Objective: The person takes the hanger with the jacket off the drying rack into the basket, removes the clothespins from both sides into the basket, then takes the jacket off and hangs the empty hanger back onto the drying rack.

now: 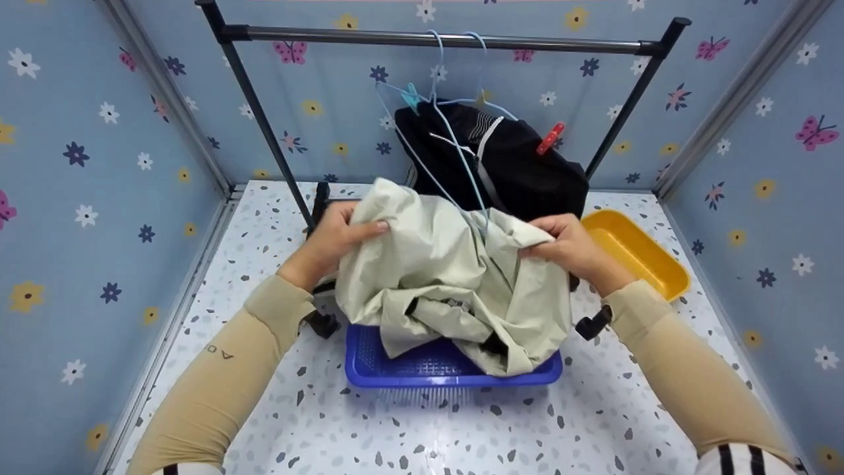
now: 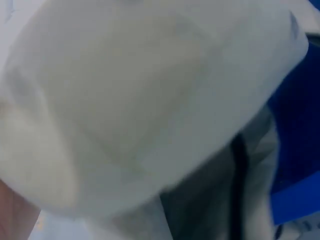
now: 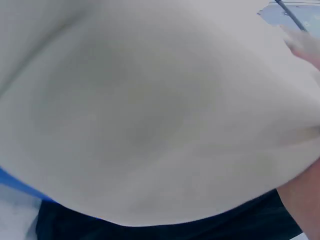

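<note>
In the head view, a crumpled pale cream garment (image 1: 428, 237) is held up between both hands; its exact kind is hard to tell. The left hand (image 1: 337, 234) pinches its upper left edge, thumb in front. At its upper right edge, the right hand (image 1: 568, 249) pinches the fabric. A light blue hanger (image 1: 450, 125) hangs from the rail, tilted steeply, its lower end reaching into the garment's folds. Pale cloth (image 2: 140, 100) fills most of the left wrist view, blurred. Cloth (image 3: 150, 110) likewise covers most of the right wrist view, hiding most of the fingers.
A black garment (image 1: 527, 168) hangs behind on the dark rail (image 1: 369, 35), with a red clothespin (image 1: 551, 138) on it. A light blue clothespin (image 1: 411, 97) sits near its left shoulder. Below is a blue basket (image 1: 455, 381); a yellow tray (image 1: 649, 264) lies right.
</note>
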Tool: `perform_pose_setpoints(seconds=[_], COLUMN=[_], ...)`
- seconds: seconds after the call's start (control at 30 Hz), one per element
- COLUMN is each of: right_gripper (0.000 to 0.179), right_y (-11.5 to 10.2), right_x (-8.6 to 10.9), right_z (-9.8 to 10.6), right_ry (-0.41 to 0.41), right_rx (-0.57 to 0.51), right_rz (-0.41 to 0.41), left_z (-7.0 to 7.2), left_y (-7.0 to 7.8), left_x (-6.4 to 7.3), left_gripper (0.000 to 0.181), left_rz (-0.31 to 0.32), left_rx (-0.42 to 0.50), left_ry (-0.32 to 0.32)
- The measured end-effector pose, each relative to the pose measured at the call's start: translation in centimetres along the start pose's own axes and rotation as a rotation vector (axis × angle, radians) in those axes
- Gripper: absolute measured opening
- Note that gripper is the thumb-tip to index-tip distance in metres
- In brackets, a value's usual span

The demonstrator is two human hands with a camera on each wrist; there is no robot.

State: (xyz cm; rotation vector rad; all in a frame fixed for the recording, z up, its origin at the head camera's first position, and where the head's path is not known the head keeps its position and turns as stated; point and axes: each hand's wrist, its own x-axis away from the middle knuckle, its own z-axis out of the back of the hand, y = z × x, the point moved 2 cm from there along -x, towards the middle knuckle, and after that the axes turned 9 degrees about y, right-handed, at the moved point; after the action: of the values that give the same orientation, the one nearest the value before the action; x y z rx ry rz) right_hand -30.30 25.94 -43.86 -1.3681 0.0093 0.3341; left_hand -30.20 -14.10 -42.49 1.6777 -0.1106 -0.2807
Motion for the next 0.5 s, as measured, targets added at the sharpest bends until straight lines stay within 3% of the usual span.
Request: perform_pose_setpoints(seconds=[0.17, 0.33, 0.5], right_gripper=[0.020, 0.021, 0.025], right_y=[0.8, 1.0, 1.2], right_x=[0.6, 1.3, 1.8], right_z=[-0.5, -1.6, -3.3], right_ry=[-0.226, -0.443, -0.609], right_rx=[0.037, 0.134, 0.291], right_rz=[0.037, 0.043, 0.058], left_z=[-1.8, -3.2, -4.6], left_y=[-2.1, -3.2, -4.0], left_x=[1.0, 1.9, 2.5], left_gripper=[0.021, 0.030, 0.032], left_rz=[0.080, 0.029, -0.019], left_rx=[-0.169, -0.420, -0.564], left_ry=[-0.145, -0.321, -0.547])
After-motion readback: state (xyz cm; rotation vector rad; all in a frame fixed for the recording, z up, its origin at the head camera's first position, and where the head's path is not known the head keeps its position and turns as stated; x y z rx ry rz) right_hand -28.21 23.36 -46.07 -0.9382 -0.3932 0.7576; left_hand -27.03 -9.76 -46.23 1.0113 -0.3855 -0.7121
